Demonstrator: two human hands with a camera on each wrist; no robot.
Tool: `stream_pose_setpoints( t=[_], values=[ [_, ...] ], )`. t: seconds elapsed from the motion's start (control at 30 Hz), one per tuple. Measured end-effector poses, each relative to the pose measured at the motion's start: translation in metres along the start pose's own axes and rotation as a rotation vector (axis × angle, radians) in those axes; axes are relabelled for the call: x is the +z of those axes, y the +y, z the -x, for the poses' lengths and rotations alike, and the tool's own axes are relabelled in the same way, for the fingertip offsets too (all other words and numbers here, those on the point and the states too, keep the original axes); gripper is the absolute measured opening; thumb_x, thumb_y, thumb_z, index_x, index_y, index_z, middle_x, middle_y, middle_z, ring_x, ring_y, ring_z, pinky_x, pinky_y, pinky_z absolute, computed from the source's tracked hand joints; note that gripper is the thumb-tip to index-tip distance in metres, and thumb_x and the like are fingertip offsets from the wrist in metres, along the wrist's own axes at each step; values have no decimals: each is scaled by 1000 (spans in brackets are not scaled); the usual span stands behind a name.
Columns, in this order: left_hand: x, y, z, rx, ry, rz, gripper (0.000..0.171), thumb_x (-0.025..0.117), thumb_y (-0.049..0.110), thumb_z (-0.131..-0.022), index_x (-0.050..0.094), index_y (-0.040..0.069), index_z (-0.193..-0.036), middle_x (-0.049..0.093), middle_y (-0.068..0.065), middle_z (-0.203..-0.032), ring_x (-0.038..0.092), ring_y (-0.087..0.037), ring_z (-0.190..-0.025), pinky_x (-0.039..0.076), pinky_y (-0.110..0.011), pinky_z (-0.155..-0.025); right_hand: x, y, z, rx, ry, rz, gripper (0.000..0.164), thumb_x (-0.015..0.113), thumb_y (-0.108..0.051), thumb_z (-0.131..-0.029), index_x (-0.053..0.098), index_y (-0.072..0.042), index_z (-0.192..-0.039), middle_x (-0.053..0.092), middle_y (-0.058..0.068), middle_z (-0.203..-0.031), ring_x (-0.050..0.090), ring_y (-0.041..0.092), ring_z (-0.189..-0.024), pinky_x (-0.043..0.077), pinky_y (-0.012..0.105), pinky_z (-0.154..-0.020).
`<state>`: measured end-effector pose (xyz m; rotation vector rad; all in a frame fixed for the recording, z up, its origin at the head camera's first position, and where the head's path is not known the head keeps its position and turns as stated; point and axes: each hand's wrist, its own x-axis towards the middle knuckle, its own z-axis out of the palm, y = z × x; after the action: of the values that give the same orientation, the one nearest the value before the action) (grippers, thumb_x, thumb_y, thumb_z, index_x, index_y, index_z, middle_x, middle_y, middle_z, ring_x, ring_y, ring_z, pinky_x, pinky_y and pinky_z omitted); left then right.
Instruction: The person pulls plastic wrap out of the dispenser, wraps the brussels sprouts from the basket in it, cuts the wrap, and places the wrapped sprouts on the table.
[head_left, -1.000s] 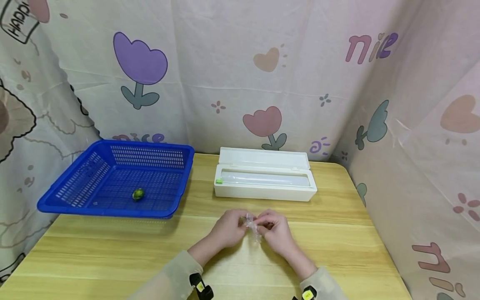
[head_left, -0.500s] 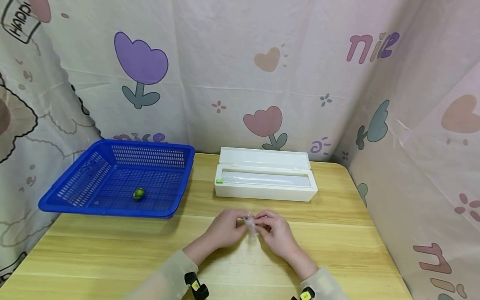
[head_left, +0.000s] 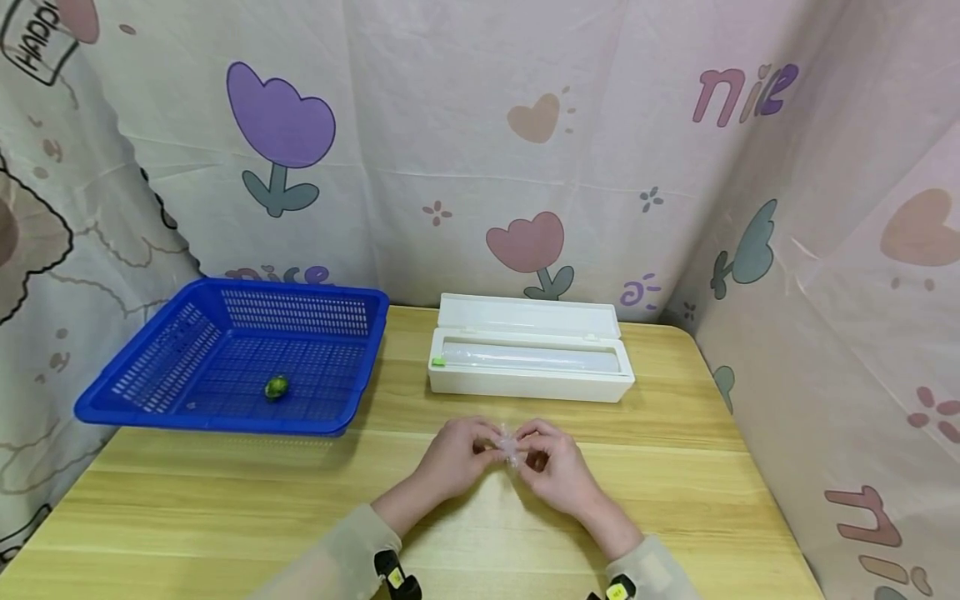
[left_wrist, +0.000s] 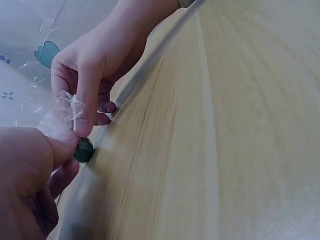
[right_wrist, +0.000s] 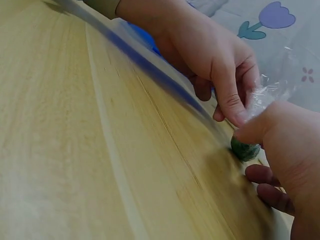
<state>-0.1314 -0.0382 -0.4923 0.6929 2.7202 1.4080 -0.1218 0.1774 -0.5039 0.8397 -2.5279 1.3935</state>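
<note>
Close together over the near-middle of the table, both hands work on a crumpled piece of cling film. My left hand pinches the film between thumb and fingers. From the other side, my right hand pinches it too. Below the gathered film, a small dark green round object shows at the fingertips in the left wrist view; the film seems to wrap it. Its exact kind cannot be told. In the right wrist view the same green object sits under the thumbs, partly hidden by the fingers.
A white cling film box with its lid raised stands behind the hands, a film roll inside. To the left is a blue plastic basket, holding a small green-and-yellow round object. A printed cloth hangs behind the wooden table.
The film between the fingertips has changed from hanging downward to a smaller bunch. The fingers of both hands have shifted slightly around it. Box and basket stay where they were.
</note>
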Motion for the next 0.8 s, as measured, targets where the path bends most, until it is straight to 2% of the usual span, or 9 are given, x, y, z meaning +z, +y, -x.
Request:
stream_pose_setpoints(
  t=[0.17, 0.3, 0.47, 0.63, 0.8],
  values=[
    [1, -2, -1, -8, 8, 1, 13, 85, 15, -91, 84, 19, -103, 77, 6, -111, 70, -6, -89, 57, -25, -76, -2, 0, -1, -38, -31, 40, 18, 85, -1, -88, 84, -14, -100, 66, -5, -113, 58, 3, -70, 54, 26, -58],
    [2, -2, -3, -26, 11, -47, 18, 85, 21, -92, 80, 22, -109, 78, 8, -105, 66, -2, -72, 55, -25, -64, -2, -1, -3, -22, 3, 81, 17, 80, 1, -92, 82, -11, -105, 68, -4, -112, 58, 4, -72, 53, 24, -60],
    [0, 0, -7, -37, 6, -106, 17, 84, 25, -93, 80, 21, -109, 78, 11, -101, 65, -2, -76, 55, -28, -68, -3, 2, -7, 4, 14, 49, 22, 82, 3, -90, 79, -12, -106, 69, -5, -103, 59, 8, -73, 54, 25, -60],
    [-4, 3, -11, -26, 5, -126, 4, 81, 23, -96, 78, 20, -96, 73, 13, -84, 62, -5, -71, 53, -30, -68, -5, 4, -11, 72, -24, -18, 21, 85, -3, -88, 78, -15, -104, 63, -8, -87, 55, 10, -69, 49, 26, -57],
    [-6, 5, -14, -42, -19, -88, 8, 81, 21, -96, 75, 19, -91, 71, 13, -82, 62, -4, -72, 54, -29, -68, -5, 4, -14, 163, -46, -52, 17, 85, -6, -89, 78, -17, -101, 58, -7, -78, 51, 9, -66, 44, 25, -55]
  ],
)
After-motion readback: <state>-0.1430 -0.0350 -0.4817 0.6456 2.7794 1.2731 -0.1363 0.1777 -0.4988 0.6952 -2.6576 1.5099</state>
